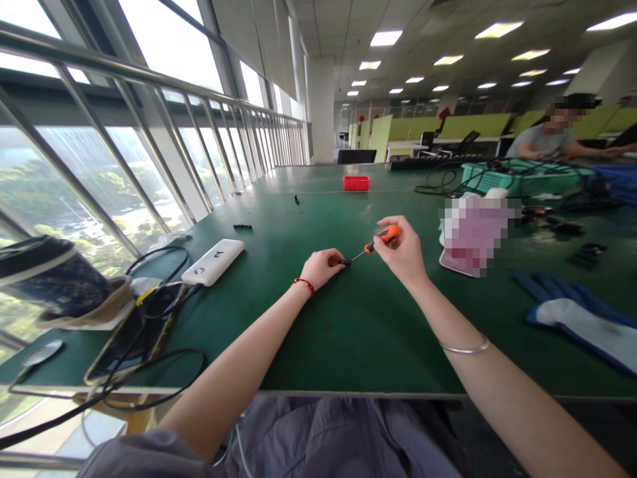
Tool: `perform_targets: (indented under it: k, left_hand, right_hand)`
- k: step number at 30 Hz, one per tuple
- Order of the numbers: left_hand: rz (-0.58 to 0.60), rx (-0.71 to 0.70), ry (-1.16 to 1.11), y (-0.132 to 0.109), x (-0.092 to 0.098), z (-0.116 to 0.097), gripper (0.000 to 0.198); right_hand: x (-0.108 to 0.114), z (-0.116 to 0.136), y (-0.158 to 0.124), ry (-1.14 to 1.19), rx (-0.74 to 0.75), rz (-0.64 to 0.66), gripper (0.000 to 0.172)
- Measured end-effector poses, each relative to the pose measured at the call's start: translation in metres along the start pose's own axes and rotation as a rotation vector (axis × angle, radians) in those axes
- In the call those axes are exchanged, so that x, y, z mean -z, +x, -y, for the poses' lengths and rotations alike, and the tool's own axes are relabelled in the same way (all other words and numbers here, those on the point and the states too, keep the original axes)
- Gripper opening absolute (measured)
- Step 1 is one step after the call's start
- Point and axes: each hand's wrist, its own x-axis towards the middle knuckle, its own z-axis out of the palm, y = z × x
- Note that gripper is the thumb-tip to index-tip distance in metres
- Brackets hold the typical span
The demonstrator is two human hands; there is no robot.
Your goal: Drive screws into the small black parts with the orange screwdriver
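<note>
My right hand point(405, 251) is closed round the orange handle of a small screwdriver point(381, 239). The thin shaft slants down to the left, and its tip meets a small black part point(344, 262). My left hand point(322, 267) pinches that black part against the green table point(358, 318); most of the part is hidden by my fingers. A red cord circles my left wrist, and a thin silver bangle sits on my right forearm.
A white power bank point(213, 261), a phone point(132, 338) and black cables lie at the left. Small black parts point(242, 226) and a red box point(356, 182) sit farther off. Blue-and-white gloves point(577, 312) lie at the right. Another person point(552, 136) sits at the far right.
</note>
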Motion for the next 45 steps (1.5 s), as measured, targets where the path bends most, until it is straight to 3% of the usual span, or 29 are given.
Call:
perform_targets:
  k: [3, 7, 11, 15, 19, 23, 28, 34, 39, 45]
  left_hand:
    - [0.000, -0.001, -0.001, 0.0002, -0.0005, 0.0007, 0.012]
    - [0.006, -0.008, -0.004, 0.0002, -0.0004, 0.0011, 0.012]
    - [0.007, -0.010, -0.009, -0.0001, 0.0004, 0.0007, 0.012]
    - [0.008, -0.010, -0.006, 0.0002, 0.0001, 0.0009, 0.012]
    - [0.012, -0.011, 0.005, 0.0003, -0.0001, 0.0007, 0.012]
    - [0.017, -0.004, 0.013, 0.0004, 0.0002, 0.0002, 0.012]
    - [0.016, 0.001, 0.010, 0.0006, 0.0002, -0.0002, 0.013]
    - [0.018, 0.008, 0.011, 0.0003, 0.0005, -0.0013, 0.013]
    - [0.015, 0.002, 0.006, 0.0008, -0.0003, 0.0003, 0.013]
    - [0.013, -0.007, 0.010, 0.0006, -0.0005, 0.0009, 0.013]
  right_hand:
    - [-0.0001, 0.0001, -0.0008, -0.009, -0.018, -0.019, 0.036]
    - [0.0004, 0.0033, -0.0014, -0.066, -0.073, -0.015, 0.026]
    - [-0.0016, 0.0032, -0.0018, -0.028, -0.021, -0.031, 0.019]
    - [-0.0030, 0.0032, -0.0032, 0.021, 0.014, -0.017, 0.039]
    - [-0.0027, 0.0052, -0.0036, -0.056, -0.086, -0.067, 0.026]
    - [-0.0034, 0.0051, -0.0035, 0.022, -0.050, -0.046, 0.021]
    - [-0.0044, 0.0050, -0.0058, 0.056, -0.030, -0.053, 0.041]
    - [-0.0036, 0.0046, -0.0064, 0.002, -0.046, -0.055, 0.025]
    - [-0.0048, 0.0055, -0.0070, 0.006, 0.018, -0.073, 0.037]
    - [-0.0038, 0.0080, -0.0067, -0.093, -0.029, -0.071, 0.026]
